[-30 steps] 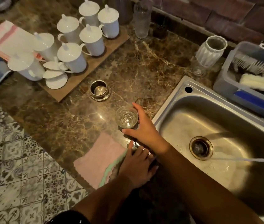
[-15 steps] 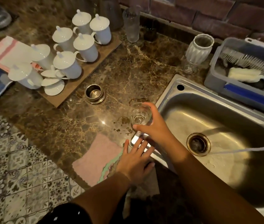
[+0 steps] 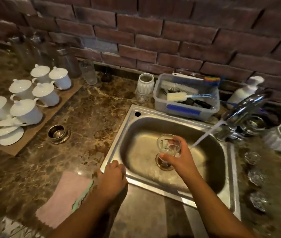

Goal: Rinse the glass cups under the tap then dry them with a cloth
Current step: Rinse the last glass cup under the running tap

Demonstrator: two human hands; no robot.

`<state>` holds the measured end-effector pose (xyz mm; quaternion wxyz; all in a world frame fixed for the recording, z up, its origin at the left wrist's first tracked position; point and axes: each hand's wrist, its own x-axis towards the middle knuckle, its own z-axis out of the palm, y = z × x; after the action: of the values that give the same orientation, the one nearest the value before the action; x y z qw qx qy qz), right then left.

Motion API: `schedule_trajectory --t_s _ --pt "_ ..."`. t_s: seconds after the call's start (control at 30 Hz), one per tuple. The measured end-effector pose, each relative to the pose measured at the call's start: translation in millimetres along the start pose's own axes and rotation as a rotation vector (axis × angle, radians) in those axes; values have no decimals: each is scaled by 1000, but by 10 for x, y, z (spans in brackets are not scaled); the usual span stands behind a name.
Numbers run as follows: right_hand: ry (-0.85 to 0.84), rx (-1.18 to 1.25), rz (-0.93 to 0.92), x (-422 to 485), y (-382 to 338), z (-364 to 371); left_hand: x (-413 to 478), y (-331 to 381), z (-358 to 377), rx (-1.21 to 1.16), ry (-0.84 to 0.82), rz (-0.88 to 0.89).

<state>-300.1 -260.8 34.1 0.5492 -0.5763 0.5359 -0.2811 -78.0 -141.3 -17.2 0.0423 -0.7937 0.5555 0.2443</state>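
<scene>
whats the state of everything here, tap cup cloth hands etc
tap: running, stream falling into the sink
glass cup: held tilted over the sink, just left of the stream
right hand: grips the glass cup
left hand: rests on the sink's near corner, fingers curled
cloth: lying flat on the counter, untouched
white cups: standing on a board, most with lids on

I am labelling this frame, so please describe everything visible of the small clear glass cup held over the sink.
The small clear glass cup is round and transparent, with a wide rim. It is held tilted, in the air above the drain of the stainless steel sink. Only the right hand touches it, fingers curled round its side. The water stream falls beside it.
</scene>
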Motion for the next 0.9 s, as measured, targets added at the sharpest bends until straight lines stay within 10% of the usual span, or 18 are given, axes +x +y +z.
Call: schedule_trajectory --t_s 0.27,0.5,0.9 --pt "206 72 62 -58 284 -632 683 1374 -551 -383 -209 141" --pt "249 135 93 40 394 -773 855 2207 -563 -1172 -361 -1" --pt "182 78 67 165 181 -788 938 2259 -468 -1426 -454 45"
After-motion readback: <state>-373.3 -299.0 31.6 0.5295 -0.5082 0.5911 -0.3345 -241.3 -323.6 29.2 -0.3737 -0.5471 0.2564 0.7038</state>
